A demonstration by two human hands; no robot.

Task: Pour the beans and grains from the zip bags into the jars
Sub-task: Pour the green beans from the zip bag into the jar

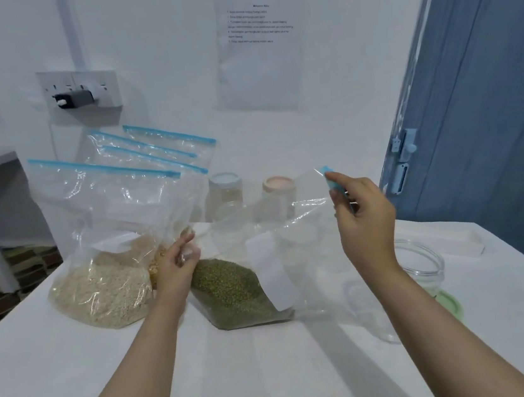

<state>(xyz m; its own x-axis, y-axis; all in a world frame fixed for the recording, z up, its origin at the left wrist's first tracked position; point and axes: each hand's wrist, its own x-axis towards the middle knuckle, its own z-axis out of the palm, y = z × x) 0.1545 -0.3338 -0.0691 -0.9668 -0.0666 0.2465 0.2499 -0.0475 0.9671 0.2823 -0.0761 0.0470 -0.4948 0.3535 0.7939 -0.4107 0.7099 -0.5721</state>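
The zip bag of green beans point(236, 292) lies near the middle of the desk point(76, 359), its long axis running from the front toward the far right corner, mouth raised. The right hand point(364, 218) pinches its blue zip end point(329, 177); the left hand point(179, 261) grips the plastic at its other edge. An open jar point(422, 261) stands near the right edge.

Open jar point(421, 256) behind right forearm.

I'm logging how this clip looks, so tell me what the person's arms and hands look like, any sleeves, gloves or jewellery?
Both forearms are bare, with no sleeves in view. The left hand and right hand wear no gloves, and no watch, bracelet or ring shows.
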